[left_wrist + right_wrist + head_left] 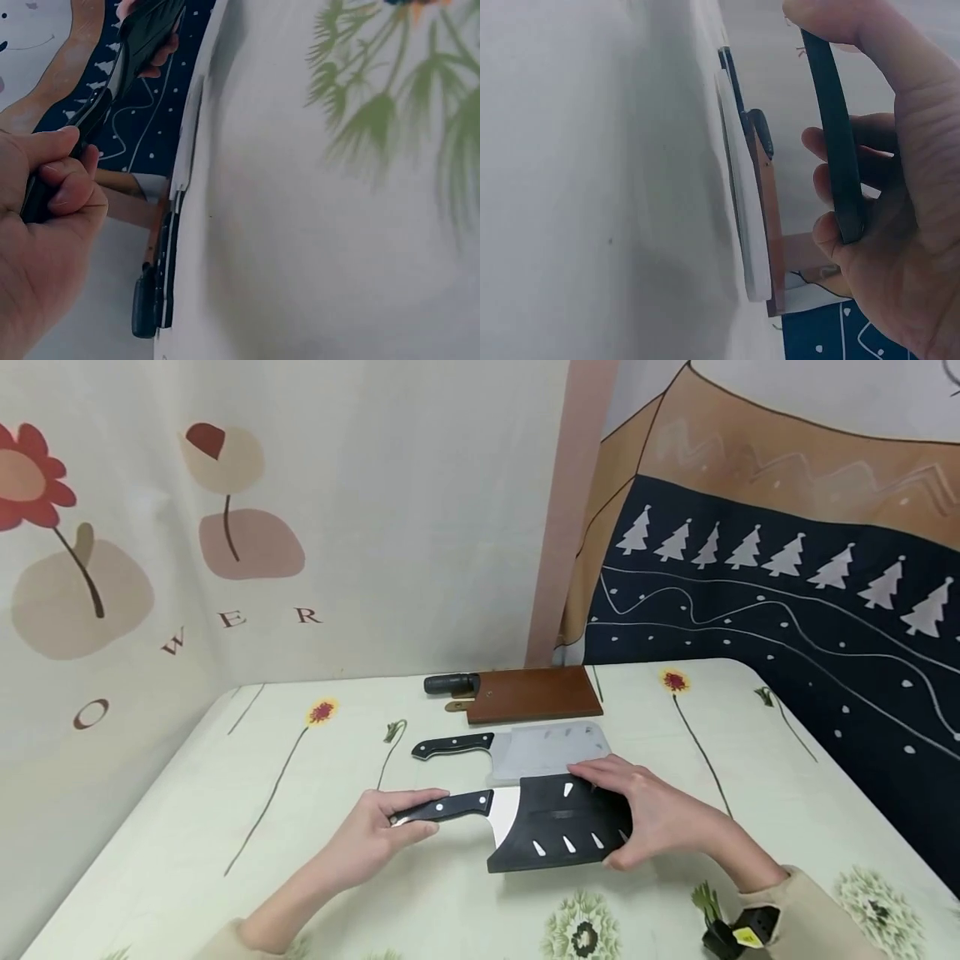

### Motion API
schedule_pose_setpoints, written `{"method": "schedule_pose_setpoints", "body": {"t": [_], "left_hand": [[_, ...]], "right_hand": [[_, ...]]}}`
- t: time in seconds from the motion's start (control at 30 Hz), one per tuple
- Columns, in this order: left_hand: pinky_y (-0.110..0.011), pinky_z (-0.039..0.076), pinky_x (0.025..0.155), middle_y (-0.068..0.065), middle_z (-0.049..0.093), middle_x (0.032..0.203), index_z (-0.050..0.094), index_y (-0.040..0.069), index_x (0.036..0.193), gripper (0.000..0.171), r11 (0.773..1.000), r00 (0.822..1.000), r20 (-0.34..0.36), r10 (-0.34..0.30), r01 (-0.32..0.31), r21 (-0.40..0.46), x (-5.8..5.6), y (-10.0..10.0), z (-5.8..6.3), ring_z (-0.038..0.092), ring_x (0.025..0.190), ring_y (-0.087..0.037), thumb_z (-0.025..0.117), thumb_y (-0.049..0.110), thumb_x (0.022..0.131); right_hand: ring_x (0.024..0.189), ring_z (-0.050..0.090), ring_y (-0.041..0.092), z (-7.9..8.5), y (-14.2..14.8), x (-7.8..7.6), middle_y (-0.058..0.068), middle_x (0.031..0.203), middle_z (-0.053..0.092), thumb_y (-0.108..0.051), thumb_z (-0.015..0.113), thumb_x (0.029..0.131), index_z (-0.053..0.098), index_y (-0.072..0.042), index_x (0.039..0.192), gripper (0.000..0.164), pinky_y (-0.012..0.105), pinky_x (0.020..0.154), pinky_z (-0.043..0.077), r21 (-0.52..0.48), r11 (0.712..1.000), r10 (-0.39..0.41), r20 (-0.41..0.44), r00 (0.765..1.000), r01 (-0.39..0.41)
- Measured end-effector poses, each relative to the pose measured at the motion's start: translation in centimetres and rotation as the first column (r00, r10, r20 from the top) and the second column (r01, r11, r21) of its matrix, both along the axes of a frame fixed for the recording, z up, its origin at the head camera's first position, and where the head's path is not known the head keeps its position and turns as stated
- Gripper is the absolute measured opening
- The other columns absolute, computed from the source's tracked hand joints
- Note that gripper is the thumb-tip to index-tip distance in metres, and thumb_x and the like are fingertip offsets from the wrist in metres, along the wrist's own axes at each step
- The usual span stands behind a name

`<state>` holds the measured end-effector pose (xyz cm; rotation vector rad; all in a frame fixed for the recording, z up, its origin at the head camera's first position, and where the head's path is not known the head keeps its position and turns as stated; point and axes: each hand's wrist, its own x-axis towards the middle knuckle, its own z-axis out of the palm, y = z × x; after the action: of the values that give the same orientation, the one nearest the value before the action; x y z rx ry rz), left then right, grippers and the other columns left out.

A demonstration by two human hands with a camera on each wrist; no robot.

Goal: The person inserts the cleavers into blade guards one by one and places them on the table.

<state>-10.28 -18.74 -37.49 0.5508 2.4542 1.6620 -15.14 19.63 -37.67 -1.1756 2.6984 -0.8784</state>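
A cleaver with a black riveted handle is held above the table, its blade mostly covered by a black slotted sheath. Bare metal shows between handle and sheath. My left hand grips the handle, fingers curled round it in the left wrist view. At the other end, my right hand holds the sheath between thumb and fingers across its width; in the right wrist view the sheath's edge lies within that grip. Just behind lies a second cleaver, its blade inside a whitish translucent sheath.
Farther back rests a brown sheath with a black-handled knife in it. The table has a pale floral cloth. Printed curtains stand behind it. A small black object with a yellow label is by the right sleeve.
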Motion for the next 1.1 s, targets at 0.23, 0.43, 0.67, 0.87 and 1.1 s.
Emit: {"method": "schedule_pose_setpoints", "body": {"t": [0.23, 0.43, 0.67, 0.87, 1.1], "left_hand": [[-0.021, 0.040, 0.060, -0.017, 0.071, 0.117, 0.071, -0.001, 0.126, 0.039, 1.000, 0.999, 0.039, -0.008, 0.009, -0.013, -0.3, -0.2, -0.7, 0.052, 0.075, -0.009, 0.079, 0.008, 0.089], [-0.021, 0.050, 0.075, -0.016, 0.070, 0.123, 0.072, 0.001, 0.126, 0.039, 0.999, 0.999, 0.045, -0.031, 0.032, -0.035, -0.9, -0.5, -1.8, 0.062, 0.089, -0.010, 0.080, 0.008, 0.088], [-0.021, 0.050, 0.073, -0.017, 0.068, 0.125, 0.071, 0.000, 0.128, 0.042, 0.996, 0.996, 0.068, -0.053, 0.058, -0.071, -1.2, -0.9, -2.5, 0.062, 0.087, -0.010, 0.078, 0.008, 0.088], [-0.023, 0.050, 0.068, -0.018, 0.067, 0.126, 0.069, 0.000, 0.130, 0.043, 0.990, 0.994, 0.090, -0.059, 0.070, -0.120, -1.7, -1.3, -2.7, 0.062, 0.082, -0.015, 0.076, 0.007, 0.089], [-0.023, 0.052, 0.083, -0.022, 0.065, 0.131, 0.067, -0.001, 0.132, 0.048, 0.976, 1.000, -0.001, -0.008, 0.008, -0.219, -2.2, -1.7, -3.0, 0.066, 0.103, -0.022, 0.077, 0.006, 0.086]], "right_hand": [[0.133, 0.049, 0.039, -0.5, 0.3, 0.3, 0.012, 0.146, 0.054, -0.032, 0.092, 0.058, 0.053, -0.005, 0.147, 0.101, 0.060, 0.097, 0.047, 0.007, 1.000, 0.019, -0.046, 0.999, -0.019], [0.133, 0.048, 0.037, -1.3, 0.3, 0.3, 0.012, 0.146, 0.054, -0.033, 0.092, 0.060, 0.053, -0.006, 0.148, 0.100, 0.058, 0.098, 0.047, 0.034, 0.999, 0.028, -0.044, 0.999, -0.027], [0.138, 0.045, 0.035, -2.0, 0.2, 0.4, 0.009, 0.150, 0.051, -0.033, 0.090, 0.061, 0.050, -0.009, 0.151, 0.101, 0.059, 0.102, 0.044, 0.061, 0.998, 0.000, 0.013, 1.000, -0.001], [0.139, 0.043, 0.035, -2.3, 0.3, 0.2, 0.009, 0.152, 0.049, -0.033, 0.090, 0.064, 0.049, -0.009, 0.152, 0.100, 0.059, 0.103, 0.043, 0.082, 0.996, -0.020, 0.039, 0.999, 0.017], [0.137, 0.045, 0.040, -2.6, 0.3, -0.3, 0.013, 0.149, 0.051, -0.037, 0.090, 0.066, 0.051, -0.007, 0.150, 0.098, 0.060, 0.103, 0.042, 0.140, 0.989, -0.050, 0.007, 0.999, 0.048]]}}
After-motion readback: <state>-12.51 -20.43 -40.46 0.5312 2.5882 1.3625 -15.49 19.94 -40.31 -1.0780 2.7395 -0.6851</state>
